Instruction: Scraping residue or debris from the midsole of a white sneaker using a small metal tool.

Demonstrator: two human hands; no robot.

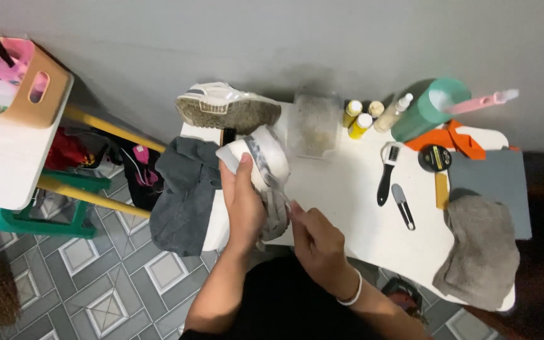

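The left hand (242, 201) fingers are clamped on 1 white shoe (260, 165). Right hand (318, 242) fingers pinch its lace, likely pulling it out; pull gently.

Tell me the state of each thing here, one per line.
Left hand: gripping the white shoe
White shoe: held up above the table
Right hand: pinching at the shoe's side
Second shoe: on its side, sole showing
Dark grey cloth: draped over table edge
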